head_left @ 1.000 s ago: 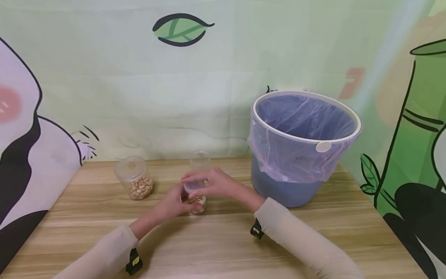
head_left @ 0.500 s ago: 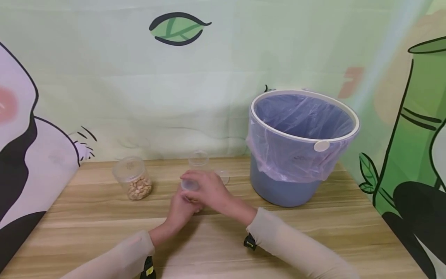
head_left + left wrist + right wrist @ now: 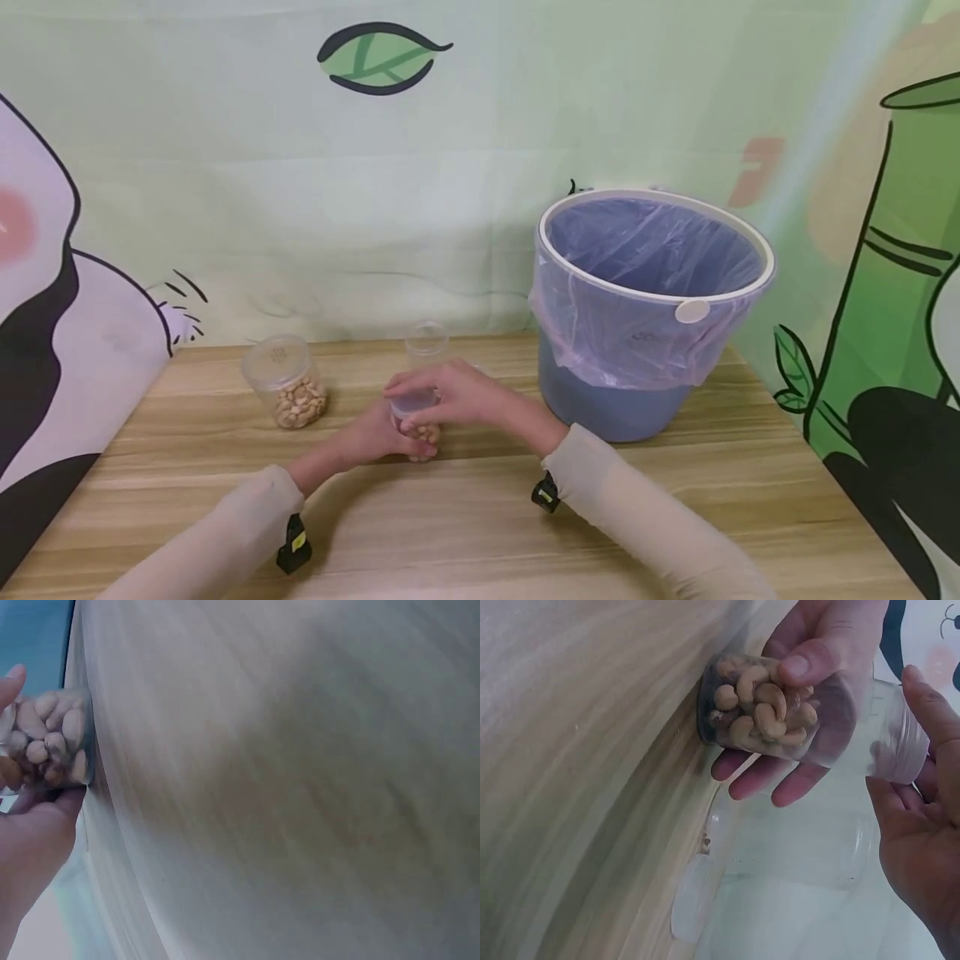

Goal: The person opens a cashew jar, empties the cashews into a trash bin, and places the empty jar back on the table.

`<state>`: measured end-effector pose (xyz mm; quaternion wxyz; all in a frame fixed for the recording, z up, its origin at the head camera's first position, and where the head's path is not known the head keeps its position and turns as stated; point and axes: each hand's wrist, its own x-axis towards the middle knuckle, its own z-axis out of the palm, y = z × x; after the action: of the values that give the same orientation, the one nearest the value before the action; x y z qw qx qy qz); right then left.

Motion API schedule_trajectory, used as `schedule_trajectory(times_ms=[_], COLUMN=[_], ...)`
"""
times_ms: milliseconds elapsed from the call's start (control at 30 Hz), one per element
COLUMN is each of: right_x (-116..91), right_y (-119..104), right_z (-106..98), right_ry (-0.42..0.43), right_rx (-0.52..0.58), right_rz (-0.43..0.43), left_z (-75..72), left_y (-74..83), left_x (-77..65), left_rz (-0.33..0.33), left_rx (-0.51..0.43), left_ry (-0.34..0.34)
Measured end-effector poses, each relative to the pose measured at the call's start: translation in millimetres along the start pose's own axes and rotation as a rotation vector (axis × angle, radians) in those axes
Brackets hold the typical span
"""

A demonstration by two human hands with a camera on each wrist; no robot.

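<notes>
A small clear jar of cashews (image 3: 761,709) stands upright at the middle of the table. My left hand (image 3: 375,435) is wrapped round its body, thumb in front; the right wrist view shows the thumb across the plastic and the other fingers behind. From above, my right hand (image 3: 467,398) holds the see-through screw lid (image 3: 906,746) at the jar's top, fingers and thumb on opposite sides of the rim. Cashews fill the lower part. In the left wrist view the nuts (image 3: 49,735) show through the wall near the base.
To the left stands a wider lidded jar of nuts (image 3: 298,404). Behind the hands is an open clear jar (image 3: 426,340); a loose round lid (image 3: 693,900) lies by it. A blue bin (image 3: 618,408) with a pink liner stands at right, before a printed cloth backdrop (image 3: 360,200).
My right hand turned in over the lid half a second ago and has now swung back outward. My left hand turned with the jar and returned as well. The other jars stayed in place.
</notes>
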<state>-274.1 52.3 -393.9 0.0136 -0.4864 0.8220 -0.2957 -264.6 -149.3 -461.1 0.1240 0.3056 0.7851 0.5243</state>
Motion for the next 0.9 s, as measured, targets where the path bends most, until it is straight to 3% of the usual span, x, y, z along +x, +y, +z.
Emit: schedule_trajectory(times_ms=[133, 233, 400, 533, 633, 700, 767, 900], right_x=[-0.3, -0.8, 1.6, 5.1, 6.3, 5.8, 4.9, 3.4], right_y=[-4.1, -12.5, -30.9, -43.2, -45.7, -43.0, -37.8, -27.3], right_z=[5.9, 12.6, 27.6, 35.6, 36.9, 34.9, 30.5, 20.7], right_ry=[0.046, 0.106, 0.23, 0.282, 0.279, 0.264, 0.243, 0.206], right_rx=[-0.035, -0.087, -0.236, -0.329, -0.329, -0.301, -0.252, -0.17], right_rz=[0.017, 0.056, 0.154, 0.232, 0.245, 0.226, 0.193, 0.119], left_z=[9.7, 24.2, 47.8, 59.3, 61.9, 59.3, 51.9, 25.6], left_y=[2.1, 5.8, 13.0, 14.3, 13.7, 12.9, 12.0, 11.1], left_x=[-7.0, -15.5, -20.6, -15.7, -13.9, -14.1, -14.0, -10.0], left_rz=[-0.024, -0.058, -0.057, -0.071, -0.114, -0.126, -0.132, -0.122], left_rx=[0.004, -0.019, -0.075, 0.049, 0.125, 0.114, 0.059, -0.09], left_ry=[0.096, 0.227, 0.456, 0.628, 0.699, 0.677, 0.6, 0.319])
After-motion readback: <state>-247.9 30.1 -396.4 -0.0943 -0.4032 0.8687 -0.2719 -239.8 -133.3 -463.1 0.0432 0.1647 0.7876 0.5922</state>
